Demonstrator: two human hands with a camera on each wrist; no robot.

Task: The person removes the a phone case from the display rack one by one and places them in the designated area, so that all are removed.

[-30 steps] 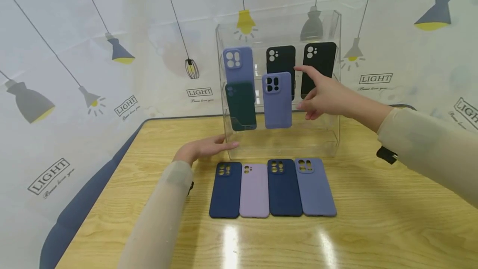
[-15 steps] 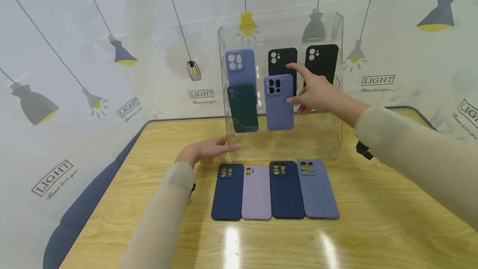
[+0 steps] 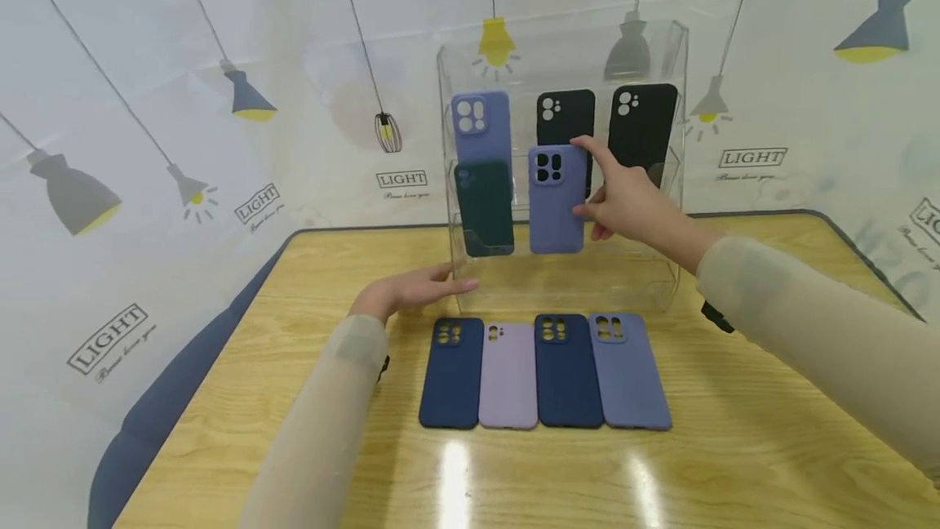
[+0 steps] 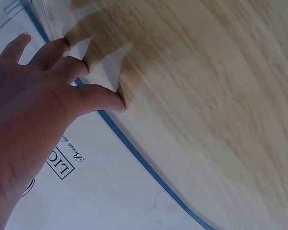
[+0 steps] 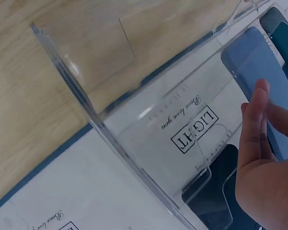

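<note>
One light purple case stands in the middle row of the clear rack, and the right hand is now at its right edge. A second ago that hand was out to the right, well apart from the case; it has moved left. Its fingers are mostly straight, with the pointer on the top right corner and the thumb by the side. I cannot tell if it pinches the case or only touches it. It looks like the hand is about to take it or set it straight.

A dark green case stands just to the left, and two black cases stand behind, so there is little room there. To the right the row is free.

The left hand has stayed flat and relaxed on the table, touching the rack's near left corner. Four more cases lie in a row in front.
</note>
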